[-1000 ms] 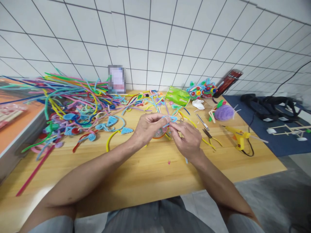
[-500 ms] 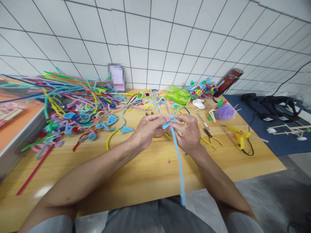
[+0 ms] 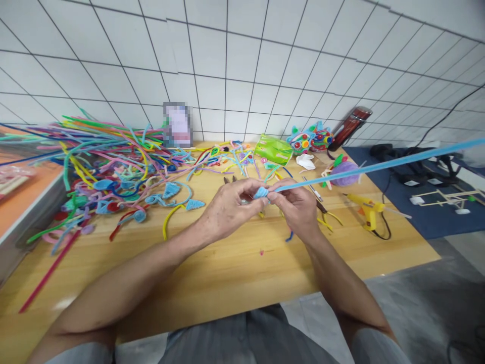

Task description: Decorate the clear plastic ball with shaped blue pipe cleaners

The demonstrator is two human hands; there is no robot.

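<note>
Between my two hands is a light blue pipe cleaner [image 3: 356, 172], wound into a small flat bundle at one end. Its long free tail stretches out to the right, past the frame edge. My left hand [image 3: 235, 206] is closed, pinching the wound part with thumb and fingers. My right hand [image 3: 297, 206] is closed too, its thumb and forefinger on the pipe cleaner where the tail leaves the bundle. Behind the fingers, a clear roundish object is mostly hidden. Wound blue triangles [image 3: 195, 204] lie on the table left of my left hand.
A heap of coloured pipe cleaners [image 3: 113, 136] covers the table's left. To the right lie pliers [image 3: 329, 217], a yellow glue gun [image 3: 367, 211] and a purple fuzzy ball [image 3: 344, 173]. At the back are a green packet [image 3: 273, 150], decorated figures [image 3: 301, 141] and a red flask [image 3: 350, 127].
The pipe cleaner's tail, hanging down toward me half a second ago, now points out to the right. Both hands have stayed together at the wound end, turning it.
</note>
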